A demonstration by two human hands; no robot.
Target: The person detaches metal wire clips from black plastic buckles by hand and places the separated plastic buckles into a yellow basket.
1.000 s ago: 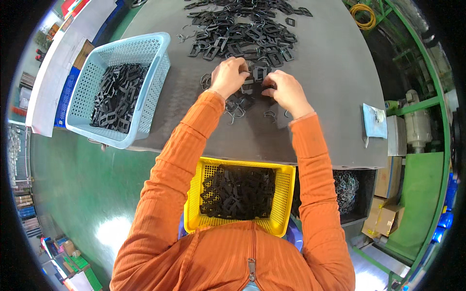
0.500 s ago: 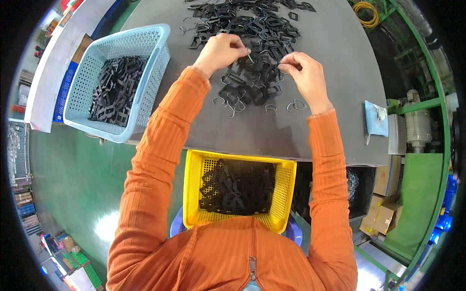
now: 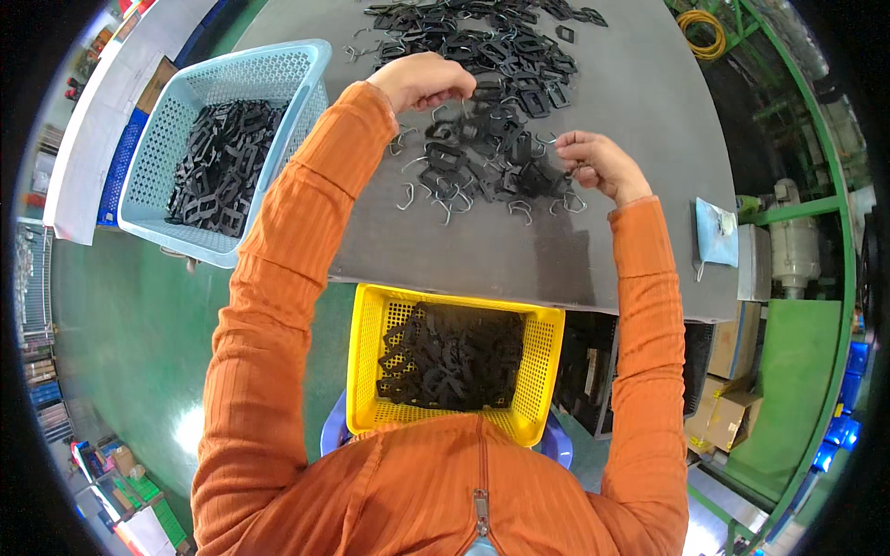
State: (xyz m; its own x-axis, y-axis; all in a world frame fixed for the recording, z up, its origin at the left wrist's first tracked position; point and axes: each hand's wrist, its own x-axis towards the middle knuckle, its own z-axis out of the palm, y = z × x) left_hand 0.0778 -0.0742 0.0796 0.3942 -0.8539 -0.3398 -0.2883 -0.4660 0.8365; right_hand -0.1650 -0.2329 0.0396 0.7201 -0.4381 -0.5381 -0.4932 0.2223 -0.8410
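A heap of flat black rectangular frames point(image 3: 464, 46) lies on the grey table, with several bent metal wire hooks mixed in. My left hand point(image 3: 425, 83) is at the left side of the heap, fingers curled inward; whatever they hold is hidden. To the right of the near part of the heap, my right hand point(image 3: 598, 165) has its fingers bent together beside a blurred black piece point(image 3: 538, 176); I cannot make out what is in them. Loose wire hooks point(image 3: 449, 206) lie at the heap's near edge, between my forearms.
A light blue perforated basket point(image 3: 320, 65) of black frames stands at the left. In front of my body, a yellow basket point(image 3: 549, 371) holds more black pieces. A pale blue pouch point(image 3: 717, 232) lies at the table's right edge point(image 3: 731, 287). Cardboard boxes point(image 3: 723, 415) stand below right.
My hands have moved apart: the left up and to the left, the right to the right and nearer me. Some black pieces and hooks in the near part of the heap have shifted.
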